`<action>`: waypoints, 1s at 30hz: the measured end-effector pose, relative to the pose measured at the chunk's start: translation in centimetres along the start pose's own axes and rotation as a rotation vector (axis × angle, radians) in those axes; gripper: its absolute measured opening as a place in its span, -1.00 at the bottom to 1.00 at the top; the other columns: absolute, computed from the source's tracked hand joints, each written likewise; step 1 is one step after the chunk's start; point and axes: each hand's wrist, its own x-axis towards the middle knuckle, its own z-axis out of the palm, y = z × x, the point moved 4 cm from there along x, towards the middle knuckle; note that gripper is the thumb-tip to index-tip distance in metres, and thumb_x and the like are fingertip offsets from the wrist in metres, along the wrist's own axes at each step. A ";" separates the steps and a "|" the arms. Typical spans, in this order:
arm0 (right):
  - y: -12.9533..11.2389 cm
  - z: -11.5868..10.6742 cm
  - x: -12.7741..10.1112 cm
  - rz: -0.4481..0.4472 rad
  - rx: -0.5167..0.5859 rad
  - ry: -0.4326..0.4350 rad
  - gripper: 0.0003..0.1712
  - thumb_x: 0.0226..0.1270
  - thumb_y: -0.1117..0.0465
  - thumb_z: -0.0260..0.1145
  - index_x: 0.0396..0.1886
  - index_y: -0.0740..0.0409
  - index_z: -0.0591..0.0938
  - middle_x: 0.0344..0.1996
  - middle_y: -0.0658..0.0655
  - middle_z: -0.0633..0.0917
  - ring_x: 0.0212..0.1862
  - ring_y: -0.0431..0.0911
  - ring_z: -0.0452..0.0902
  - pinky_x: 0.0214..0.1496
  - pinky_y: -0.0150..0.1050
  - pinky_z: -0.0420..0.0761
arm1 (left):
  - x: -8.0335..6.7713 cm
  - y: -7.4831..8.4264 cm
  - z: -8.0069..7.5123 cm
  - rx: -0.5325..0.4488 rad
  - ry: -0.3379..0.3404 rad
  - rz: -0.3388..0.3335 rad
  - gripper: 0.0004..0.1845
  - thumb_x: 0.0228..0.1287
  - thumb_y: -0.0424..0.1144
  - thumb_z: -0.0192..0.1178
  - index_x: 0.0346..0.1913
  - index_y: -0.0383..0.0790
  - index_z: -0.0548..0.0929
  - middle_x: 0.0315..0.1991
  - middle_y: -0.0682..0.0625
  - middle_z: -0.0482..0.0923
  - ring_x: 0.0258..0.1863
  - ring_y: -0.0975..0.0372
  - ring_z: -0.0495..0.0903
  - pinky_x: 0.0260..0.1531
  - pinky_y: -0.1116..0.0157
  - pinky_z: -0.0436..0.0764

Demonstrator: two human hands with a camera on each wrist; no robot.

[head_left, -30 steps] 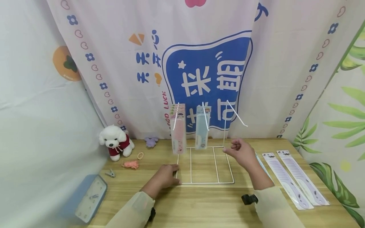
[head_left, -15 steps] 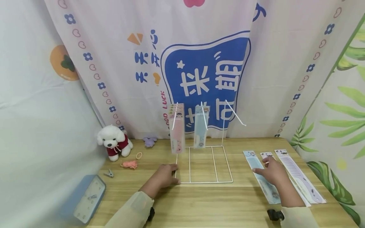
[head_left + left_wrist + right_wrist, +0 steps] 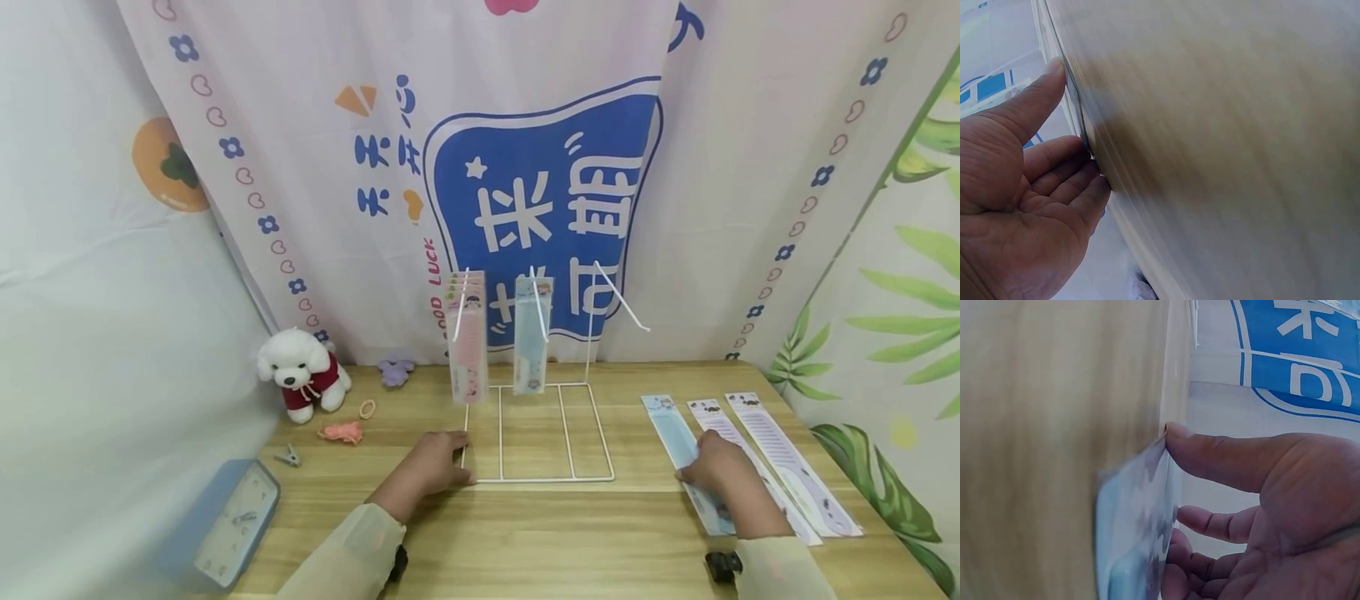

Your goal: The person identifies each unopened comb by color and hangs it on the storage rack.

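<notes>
A white wire rack [image 3: 542,481] stands mid-table. Several pink comb packs [image 3: 468,350] hang from its left hook and blue comb packs [image 3: 531,350] from the middle one; its right hook [image 3: 624,298] is bare. My left hand [image 3: 433,461] holds the rack's front left corner, thumb at the front wire and fingers at the side wire. On the right, my right hand [image 3: 722,460] grips a loose blue comb pack [image 3: 670,423] across its width. Its thumb [image 3: 1210,453] is at one edge, the curled fingers at the other. The hand hides part of the pack.
Two lilac comb packs [image 3: 783,454] lie to the right of the blue one. At left are a plush dog [image 3: 303,375], a purple item [image 3: 395,372], a small ring [image 3: 367,408], an orange bundle [image 3: 342,432], a clip [image 3: 288,456] and a blue clock [image 3: 238,521].
My right hand has left the rack's right side, moved right over the loose packs, then come down onto the blue one. The left hand stays at the rack's corner.
</notes>
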 end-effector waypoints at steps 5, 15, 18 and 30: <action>-0.1 0.1 0.1 0.032 0.027 0.001 0.10 0.25 0.15 0.63 0.33 0.78 0.11 -0.11 0.71 0.55 -0.17 0.33 0.64 -0.23 0.10 0.78 | 0.0 0.0 -0.1 -0.002 -0.003 -0.012 -0.23 0.25 -0.14 0.64 0.44 -0.40 0.61 0.54 -0.21 0.52 0.55 -0.25 0.45 0.60 -0.17 0.41; -0.3 -1.2 0.5 -0.141 0.179 0.104 -0.36 0.57 0.28 0.29 0.42 0.59 0.29 0.10 0.67 0.59 0.09 0.45 0.61 0.05 0.23 0.68 | 0.1 0.0 -0.1 0.001 -0.007 -0.010 -0.24 0.25 -0.14 0.64 0.44 -0.38 0.63 0.53 -0.20 0.54 0.54 -0.23 0.47 0.59 -0.16 0.43; -0.2 -1.7 0.5 -0.151 0.320 0.103 -0.42 0.68 0.22 0.21 0.45 0.52 0.31 0.16 0.56 0.57 0.05 0.22 0.61 -0.04 -0.04 0.69 | 0.1 0.0 0.0 -0.004 -0.009 -0.014 -0.24 0.25 -0.14 0.64 0.44 -0.38 0.63 0.53 -0.19 0.54 0.55 -0.23 0.46 0.59 -0.16 0.43; -0.1 -3.4 -1.1 -0.552 1.183 -0.106 -0.49 0.70 0.47 0.13 0.39 -0.14 0.51 0.11 -0.12 0.68 0.14 -0.25 0.71 0.09 -0.29 0.82 | 0.1 0.1 0.0 0.001 -0.008 -0.026 -0.23 0.24 -0.14 0.64 0.45 -0.37 0.62 0.54 -0.19 0.53 0.55 -0.22 0.47 0.58 -0.16 0.44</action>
